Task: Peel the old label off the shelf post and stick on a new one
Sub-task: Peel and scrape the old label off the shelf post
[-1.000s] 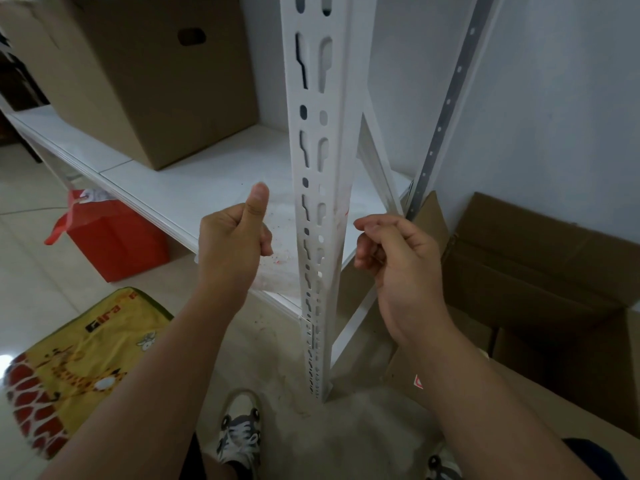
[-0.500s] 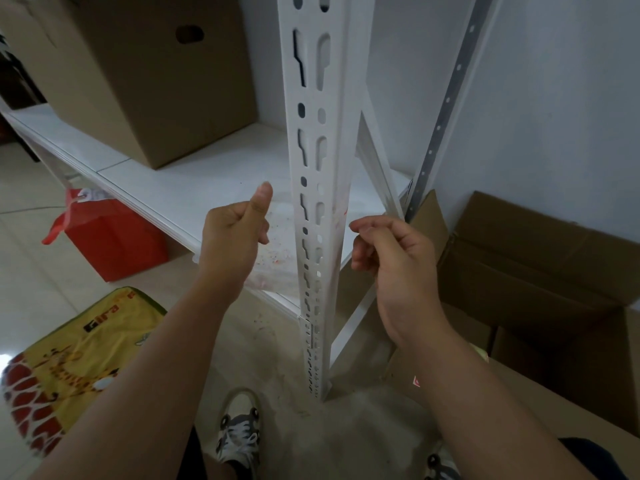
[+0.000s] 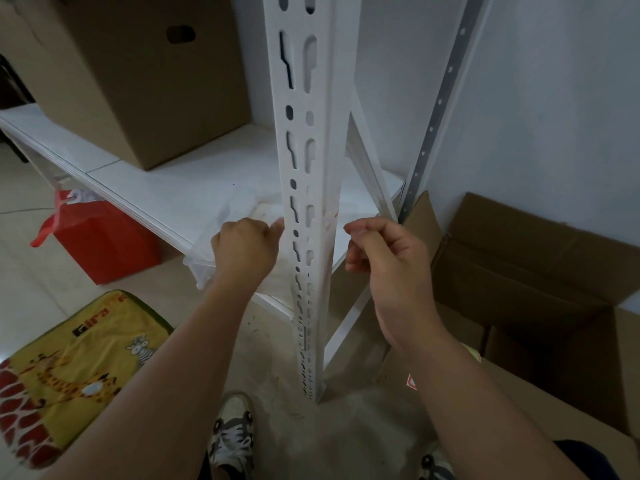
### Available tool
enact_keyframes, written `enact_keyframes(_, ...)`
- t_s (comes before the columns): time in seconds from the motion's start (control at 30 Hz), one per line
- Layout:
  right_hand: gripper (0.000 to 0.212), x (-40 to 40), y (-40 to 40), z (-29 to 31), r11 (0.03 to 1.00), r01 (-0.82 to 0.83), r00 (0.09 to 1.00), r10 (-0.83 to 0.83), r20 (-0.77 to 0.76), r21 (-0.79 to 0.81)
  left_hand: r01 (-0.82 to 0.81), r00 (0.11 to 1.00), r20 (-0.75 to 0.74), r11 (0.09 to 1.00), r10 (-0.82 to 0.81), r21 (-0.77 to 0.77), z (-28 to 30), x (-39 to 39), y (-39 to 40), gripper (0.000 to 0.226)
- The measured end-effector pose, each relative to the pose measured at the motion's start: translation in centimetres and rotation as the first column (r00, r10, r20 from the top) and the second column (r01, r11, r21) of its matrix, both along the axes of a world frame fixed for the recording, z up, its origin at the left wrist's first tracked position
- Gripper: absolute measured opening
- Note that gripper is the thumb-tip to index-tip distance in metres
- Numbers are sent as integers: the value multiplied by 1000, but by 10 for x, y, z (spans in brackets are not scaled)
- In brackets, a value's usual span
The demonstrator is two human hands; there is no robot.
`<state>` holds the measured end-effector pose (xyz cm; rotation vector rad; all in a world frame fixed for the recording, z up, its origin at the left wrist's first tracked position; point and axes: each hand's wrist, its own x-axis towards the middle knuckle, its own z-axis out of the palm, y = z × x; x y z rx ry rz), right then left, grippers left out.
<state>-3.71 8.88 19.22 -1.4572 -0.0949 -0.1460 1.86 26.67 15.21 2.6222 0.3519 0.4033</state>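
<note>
The white shelf post [image 3: 313, 209] stands between both hands. The left hand [image 3: 244, 249] is curled, thumb touching the post's slotted face. The right hand [image 3: 388, 258] pinches its fingertips together just beside the post's edge (red smears [image 3: 330, 216] there); what that grip holds cannot be told.

We stand in a storeroom: a white slotted steel shelf post [image 3: 311, 188], a closed cardboard box [image 3: 138, 74] on the shelf [image 3: 194, 195], flattened cartons [image 3: 540, 271] against the bare wall, tiled floor [image 3: 20, 258].

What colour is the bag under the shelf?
Red bag, seen in the head view.
</note>
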Motion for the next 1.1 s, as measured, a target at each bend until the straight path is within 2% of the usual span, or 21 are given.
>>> enact_keyframes(0.03, 15, 0, 0, -1, 1000, -3, 1000, 3, 6, -2, 42, 999, 37, 998, -40, -46, -1, 2, -2, 31)
enact_keyframes(0.1, 12, 0, 0, -1, 1000, -11, 1000, 12, 25, -15, 120, 990, 89, 983, -108, -141, 0, 2, -7, 3)
enact_keyframes(0.17, 9, -1, -1, 0, 999, -6, 998, 9, 70, -42, 147, 987, 97, 956, -126, -255, 2, 2, -12, 18)
enact_keyframes(0.2, 8, -1, 0, 0, 998, 2, 994, 5, 105, -66, 137, 988, 117, 930, -103, -342, 7, -1, -16, 17)
enact_keyframes(0.33, 11, -3, 5, -1, 970, 117, 948, -44, 315, -215, 137, 982, 191, 740, -11, -659, 30, -21, -30, 33)
enact_keyframes(0.5, 14, -1, 12, -7, 906, 334, 821, -145, 553, -259, 155, 983, 183, 560, -6, -814, 47, -46, -50, 42)
enact_keyframes(0.6, 15, 3, 12, -10, 896, 355, 807, -150, 571, -266, 135, 990, 133, 489, -40, -862, 46, -50, -54, 45)
enact_keyframes(0.67, 15, 5, 11, -10, 898, 342, 819, -140, 556, -277, 129, 992, 119, 476, -52, -870, 46, -49, -53, 45)
enact_keyframes(0.9, 16, 10, 5, -7, 937, 195, 913, -66, 402, -290, 103, 995, 94, 383, -41, -918, 42, -46, -53, 44)
enact_keyframes(1.1, 14, 9, 8, -5, 929, 231, 905, -95, 416, -291, 123, 992, 122, 378, -27, -918, 43, -45, -55, 49)
